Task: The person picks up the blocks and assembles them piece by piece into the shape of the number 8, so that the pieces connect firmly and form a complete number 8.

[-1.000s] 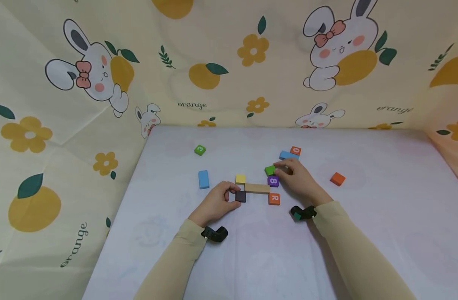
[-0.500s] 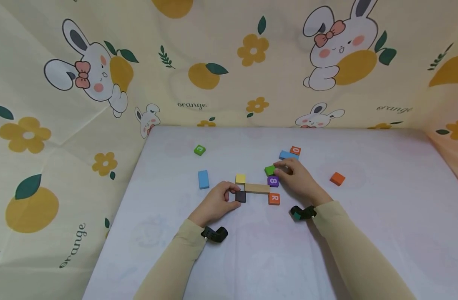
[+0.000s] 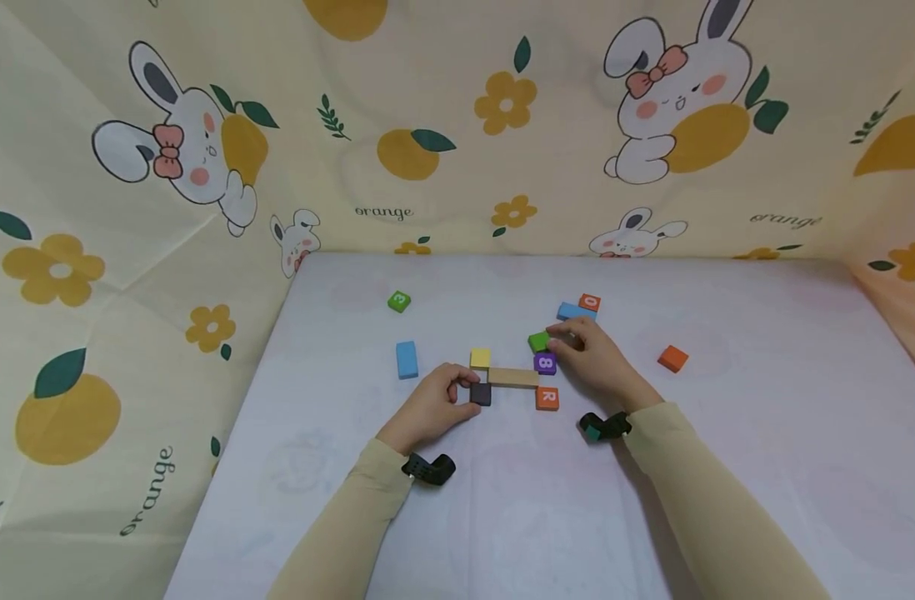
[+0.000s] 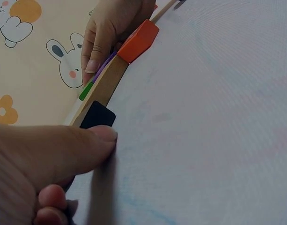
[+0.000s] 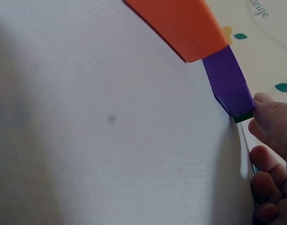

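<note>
1. Nearest, tan sleeves [image 3: 337,525] run up either side of a broad stretch of white tabletop [image 3: 525,517], which leaves room between the forearms and outward past the right one; its left edge slants inward as it recedes. Close up, its covering looks faintly woven.
2. Black wrist cameras [image 3: 431,469] sit at both cuffs.
3. The left hand [image 3: 430,402], nearly closed, pinches a squarish black block [image 3: 481,394] between thumb and index finger.
4. The orange R block [image 3: 547,398], flat with a white letter, lies right of the black one, well apart.
5. Between and slightly beyond them lies a long, grained wooden plank [image 3: 513,378], its right end just beside the R block and the purple 8 block [image 3: 545,363].
6. A yellow block [image 3: 480,358] stands at the plank's far left corner.
7. The right hand [image 3: 598,358], fingers bent, pinches the right corner of a green block [image 3: 539,342] touching the purple one.
8. Well outside this group lie a blue oblong [image 3: 407,360] leftward and an orange block [image 3: 673,358] rightward.
9. Beyond the right hand, a second blue oblong [image 3: 573,311] touches an orange 0 block [image 3: 590,302].
10. A green 3 block [image 3: 399,301] lies far left, turned askew.
11. The tabletop's far edge meets creased, rabbit-and-orange-printed cloth [image 3: 442,83].
</note>
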`<action>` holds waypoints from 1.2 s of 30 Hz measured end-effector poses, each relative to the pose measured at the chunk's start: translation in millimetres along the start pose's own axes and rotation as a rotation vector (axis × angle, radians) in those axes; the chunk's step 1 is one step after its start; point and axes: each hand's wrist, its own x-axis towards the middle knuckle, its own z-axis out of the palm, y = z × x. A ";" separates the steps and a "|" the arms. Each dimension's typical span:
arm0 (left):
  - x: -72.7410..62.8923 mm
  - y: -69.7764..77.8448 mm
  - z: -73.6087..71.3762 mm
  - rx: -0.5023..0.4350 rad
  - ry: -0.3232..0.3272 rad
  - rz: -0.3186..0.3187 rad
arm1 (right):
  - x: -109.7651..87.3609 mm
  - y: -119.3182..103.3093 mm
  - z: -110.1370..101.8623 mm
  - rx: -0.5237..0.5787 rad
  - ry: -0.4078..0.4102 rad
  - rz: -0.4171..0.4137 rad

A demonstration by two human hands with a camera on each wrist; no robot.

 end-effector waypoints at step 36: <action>2.0 -4.3 0.9 -0.013 -0.012 -0.009 | -66.8 35.8 -61.7 -0.072 0.099 0.104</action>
